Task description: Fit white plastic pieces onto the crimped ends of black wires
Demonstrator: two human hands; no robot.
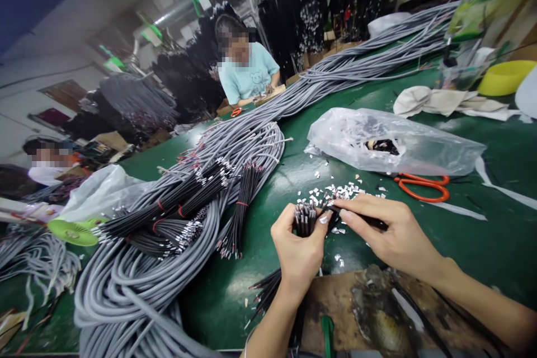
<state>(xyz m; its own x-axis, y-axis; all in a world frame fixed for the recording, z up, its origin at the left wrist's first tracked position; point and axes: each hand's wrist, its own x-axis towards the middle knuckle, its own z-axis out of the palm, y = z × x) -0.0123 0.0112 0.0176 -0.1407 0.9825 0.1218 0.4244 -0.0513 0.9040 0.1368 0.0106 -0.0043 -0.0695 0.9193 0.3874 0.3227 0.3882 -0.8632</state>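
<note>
My left hand [298, 254] is wrapped round an upright bundle of short black cables [304, 219], whose pale stripped ends stick up above the fingers. Beside it, my right hand [392, 229] pinches a slim black item [375, 222] that reaches toward my left thumb. Whether it is a cable or a tool is hard to make out. The fingertips of both hands are close together. Small white and silvery scraps [335, 193] lie scattered on the green table just beyond them. Under my left wrist more black cables [268, 291] show in part.
Grey cables [138, 279] run in a long pile across the table, with tied black cable bundles [241, 210] on them. Orange-handled scissors [423, 187] lie right, by a clear plastic bag [390, 142]. A wooden board [331, 307] is in front. A co-worker [249, 70] sits opposite.
</note>
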